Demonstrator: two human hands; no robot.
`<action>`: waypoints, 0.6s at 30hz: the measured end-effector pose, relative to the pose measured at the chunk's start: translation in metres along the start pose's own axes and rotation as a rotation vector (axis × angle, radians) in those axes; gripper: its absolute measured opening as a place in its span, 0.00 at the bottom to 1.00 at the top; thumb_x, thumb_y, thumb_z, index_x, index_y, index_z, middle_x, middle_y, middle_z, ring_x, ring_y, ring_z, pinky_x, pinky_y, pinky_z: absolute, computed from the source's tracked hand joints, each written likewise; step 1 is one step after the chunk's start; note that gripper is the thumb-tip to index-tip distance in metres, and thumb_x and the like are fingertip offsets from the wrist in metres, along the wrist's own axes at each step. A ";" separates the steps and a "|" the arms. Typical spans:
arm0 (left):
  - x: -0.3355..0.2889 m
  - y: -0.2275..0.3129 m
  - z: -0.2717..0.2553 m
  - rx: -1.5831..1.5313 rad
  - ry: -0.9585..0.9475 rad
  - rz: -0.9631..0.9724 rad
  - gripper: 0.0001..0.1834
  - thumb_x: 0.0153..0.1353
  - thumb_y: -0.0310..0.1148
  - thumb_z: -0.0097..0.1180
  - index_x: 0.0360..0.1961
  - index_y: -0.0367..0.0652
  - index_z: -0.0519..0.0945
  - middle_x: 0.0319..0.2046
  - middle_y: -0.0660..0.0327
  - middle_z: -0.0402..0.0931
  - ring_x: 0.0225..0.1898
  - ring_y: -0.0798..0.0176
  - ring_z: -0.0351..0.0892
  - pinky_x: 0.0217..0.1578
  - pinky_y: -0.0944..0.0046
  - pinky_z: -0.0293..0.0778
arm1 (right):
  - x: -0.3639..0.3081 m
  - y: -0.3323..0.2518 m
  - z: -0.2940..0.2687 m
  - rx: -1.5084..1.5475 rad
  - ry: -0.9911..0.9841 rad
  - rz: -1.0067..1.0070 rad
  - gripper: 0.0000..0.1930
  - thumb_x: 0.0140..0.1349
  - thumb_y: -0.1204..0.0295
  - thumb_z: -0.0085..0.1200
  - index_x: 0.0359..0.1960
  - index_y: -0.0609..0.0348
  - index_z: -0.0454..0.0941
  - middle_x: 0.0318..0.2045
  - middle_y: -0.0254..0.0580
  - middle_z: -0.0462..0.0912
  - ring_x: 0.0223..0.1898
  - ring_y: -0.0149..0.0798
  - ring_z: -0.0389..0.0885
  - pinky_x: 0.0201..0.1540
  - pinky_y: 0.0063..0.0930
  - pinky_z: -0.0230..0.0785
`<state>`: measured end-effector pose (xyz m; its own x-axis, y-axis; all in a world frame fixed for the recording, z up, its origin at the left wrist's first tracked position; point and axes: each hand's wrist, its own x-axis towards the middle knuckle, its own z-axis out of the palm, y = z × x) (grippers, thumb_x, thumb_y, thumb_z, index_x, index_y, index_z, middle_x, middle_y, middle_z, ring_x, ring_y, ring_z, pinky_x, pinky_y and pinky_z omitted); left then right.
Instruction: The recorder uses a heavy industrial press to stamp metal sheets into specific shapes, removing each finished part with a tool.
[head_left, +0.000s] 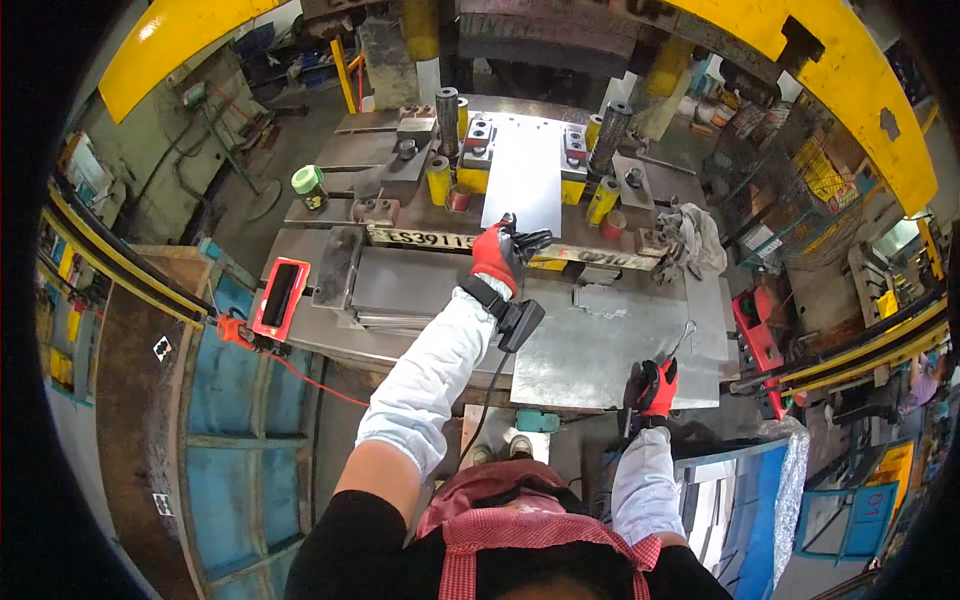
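Observation:
My left hand (508, 252), in a red glove with black fingers, is at the near edge of a bright metal sheet (527, 165). Its fingers stretch to the right, with the thumb apart; whether they grip the edge is unclear. The sheet lies on the press die between dark guide posts. My right hand (655, 387), in a similar glove, is closed around a thin metal tool (688, 332) with a loop-like tip. That hand is over the near right part of a flat grey metal plate (570, 350). A stack of metal sheets (405, 283) lies left of the plate.
Yellow cylinders (438, 180) stand around the die. A grey rag (695, 240) lies at the right. Left are a green-lidded container (309, 185) and a red-framed case (282, 298). A blue frame (235, 385) stands left; a red box (757, 345) is right.

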<state>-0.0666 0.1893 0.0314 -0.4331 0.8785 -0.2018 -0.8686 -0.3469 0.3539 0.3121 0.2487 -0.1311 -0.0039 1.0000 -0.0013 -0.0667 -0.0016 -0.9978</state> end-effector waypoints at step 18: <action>-0.002 -0.004 0.018 0.045 0.073 0.027 0.26 0.63 0.44 0.38 0.47 0.25 0.63 0.38 0.33 0.70 0.39 0.39 0.74 0.41 0.51 0.75 | -0.005 -0.003 0.009 0.322 0.000 0.039 0.16 0.48 0.73 0.53 0.41 0.54 0.66 0.18 0.33 0.68 0.13 0.32 0.67 0.16 0.26 0.65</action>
<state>-0.0583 0.1952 0.0470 -0.4744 0.8419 -0.2574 -0.8452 -0.3538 0.4006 0.3029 0.2440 -0.1275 -0.0122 0.9992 -0.0391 -0.3791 -0.0408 -0.9245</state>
